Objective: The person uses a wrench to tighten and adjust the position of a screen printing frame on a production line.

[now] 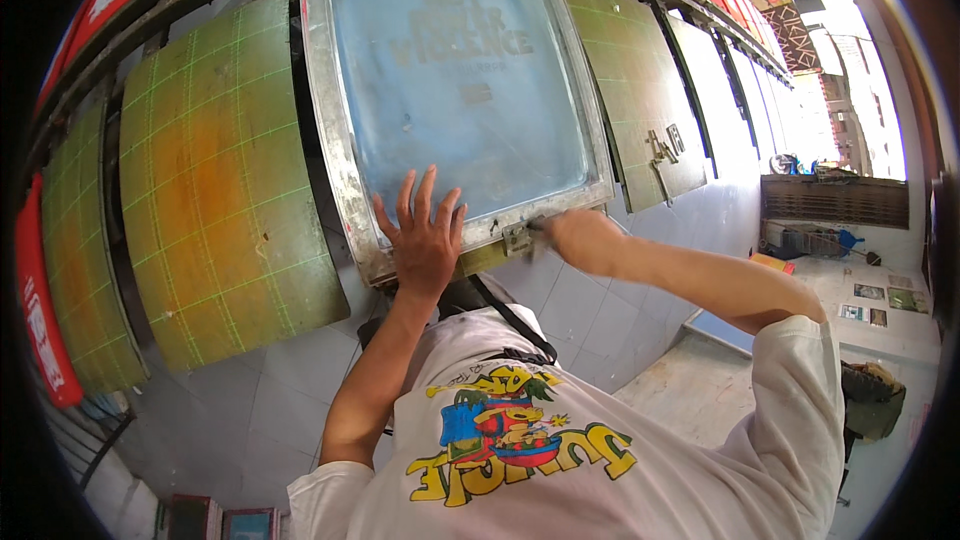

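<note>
The person's left hand (pixel 424 245) lies with its fingers spread wide, over the lower left corner of a metal frame (pixel 330 120), fingertips reaching onto the blue screen (pixel 470 140) stretched inside it. The right hand (pixel 585 242) is curled in at the frame's lower edge, toward its right corner, just beside a small metal bracket (pixel 518 239); it is blurred, and a dark bit shows at its fingers, so I cannot tell whether it grips something. The frame sits between a yellow-green board (pixel 215 180) with bright green grid lines on its left and a paler green board (pixel 625 70) on its right, which carries a metal clamp (pixel 662 148). Grey floor tiles (pixel 575 315) show below.
</note>
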A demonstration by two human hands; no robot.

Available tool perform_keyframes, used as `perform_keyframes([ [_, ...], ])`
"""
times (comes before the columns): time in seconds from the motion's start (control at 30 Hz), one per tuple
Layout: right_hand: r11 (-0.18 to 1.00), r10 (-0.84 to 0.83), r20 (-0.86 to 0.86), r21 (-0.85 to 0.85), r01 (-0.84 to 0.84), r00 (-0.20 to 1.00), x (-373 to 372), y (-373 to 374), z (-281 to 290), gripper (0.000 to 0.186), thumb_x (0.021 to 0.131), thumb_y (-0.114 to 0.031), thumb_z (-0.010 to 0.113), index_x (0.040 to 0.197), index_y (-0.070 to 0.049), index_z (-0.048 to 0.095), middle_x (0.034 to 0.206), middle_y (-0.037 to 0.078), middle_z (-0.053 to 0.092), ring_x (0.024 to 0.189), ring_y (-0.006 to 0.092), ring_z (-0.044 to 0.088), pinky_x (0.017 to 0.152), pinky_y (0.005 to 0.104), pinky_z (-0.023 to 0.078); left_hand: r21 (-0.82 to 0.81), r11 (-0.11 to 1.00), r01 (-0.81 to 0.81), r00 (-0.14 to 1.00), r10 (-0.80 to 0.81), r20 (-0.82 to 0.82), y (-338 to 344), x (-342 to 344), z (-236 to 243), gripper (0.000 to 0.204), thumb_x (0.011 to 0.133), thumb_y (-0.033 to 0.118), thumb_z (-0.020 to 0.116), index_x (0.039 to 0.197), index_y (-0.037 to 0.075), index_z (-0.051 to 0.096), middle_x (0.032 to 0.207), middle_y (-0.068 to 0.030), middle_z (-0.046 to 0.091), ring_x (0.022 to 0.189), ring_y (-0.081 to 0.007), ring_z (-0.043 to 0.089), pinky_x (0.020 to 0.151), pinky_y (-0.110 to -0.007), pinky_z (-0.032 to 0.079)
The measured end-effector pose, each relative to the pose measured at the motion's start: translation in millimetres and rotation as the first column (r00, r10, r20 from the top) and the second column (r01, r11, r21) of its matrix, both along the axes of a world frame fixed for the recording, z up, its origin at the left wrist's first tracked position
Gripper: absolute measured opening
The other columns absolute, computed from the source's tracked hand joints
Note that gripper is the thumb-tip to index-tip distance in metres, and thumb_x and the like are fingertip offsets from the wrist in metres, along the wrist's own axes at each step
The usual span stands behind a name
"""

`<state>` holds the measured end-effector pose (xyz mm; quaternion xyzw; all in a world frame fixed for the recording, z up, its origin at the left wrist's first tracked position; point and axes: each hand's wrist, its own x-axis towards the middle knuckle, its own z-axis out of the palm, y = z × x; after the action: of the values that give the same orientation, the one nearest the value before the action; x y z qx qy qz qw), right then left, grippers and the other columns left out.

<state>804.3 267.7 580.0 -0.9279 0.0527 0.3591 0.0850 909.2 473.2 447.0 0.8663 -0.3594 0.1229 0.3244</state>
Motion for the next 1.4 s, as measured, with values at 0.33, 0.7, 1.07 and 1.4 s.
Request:
perform_keyframes([
  [0.33, 1.000, -0.012, 0.027, -0.014, 0.012, 1.000, -11, -2, 9, 0.032, 0.103, -0.031, 0.052, 0.102, -0.003, 0.067, 0.071, 0.012, 0.069, 0.068, 0.0300, 0.069, 0.068, 0.0443, 0.054, -0.017, 1.000, -0.010, 1.000, 0.010, 0.029, -1, 1, -6, 0.033, 0.090, 0.030, 0.074, 0.120, 0.022, 0.062, 0.147, -0.0027, 0.047, 0.143, -0.0272, 0.038, 0.119, -0.064, 0.015],
  [0.7, 0.259, -0.833, -0.364, 0.408, 0.875, 0.416, -12, 25, -12, 0.033, 0.105, -0.024, 0.048, 0.085, 0.000, 0.059, 0.059, 0.008, 0.058, 0.054, 0.0198, 0.056, 0.051, 0.0353, 0.042, 0.006, 1.000, -0.009, 1.000, 0.009, 0.015, 1, -1, -2, 0.028, 0.090, 0.029, 0.075, 0.115, 0.023, 0.065, 0.145, -0.0018, 0.049, 0.141, -0.0266, 0.039, 0.120, -0.064, 0.014],
  [1.07, 0.509, -0.704, -0.461, 0.203, 0.837, 0.540, 2, 8, -27, 0.020, 0.102, -0.015, 0.051, 0.111, -0.002, 0.062, 0.073, 0.006, 0.063, 0.059, 0.0175, 0.058, 0.048, 0.0310, 0.042, -0.015, 1.000, 0.023, 1.000, -0.023, 0.009, -2, -1, 0, 0.025, 0.089, 0.027, 0.075, 0.112, 0.021, 0.066, 0.143, 0.0005, 0.051, 0.140, -0.0259, 0.041, 0.119, -0.063, 0.017],
  [1.4, 0.999, -0.005, 0.271, -0.038, 0.016, 0.963, -14, 5, 2, 0.026, 0.096, -0.024, 0.065, 0.103, 0.001, 0.063, 0.079, 0.012, 0.069, 0.068, 0.0240, 0.067, 0.062, 0.0393, 0.050, 0.114, 0.989, 0.096, 0.991, -0.106, 0.085, 3, 0, -7, 0.033, 0.092, 0.025, 0.070, 0.124, 0.022, 0.065, 0.144, -0.0011, 0.051, 0.139, -0.0261, 0.041, 0.119, -0.062, 0.016],
])
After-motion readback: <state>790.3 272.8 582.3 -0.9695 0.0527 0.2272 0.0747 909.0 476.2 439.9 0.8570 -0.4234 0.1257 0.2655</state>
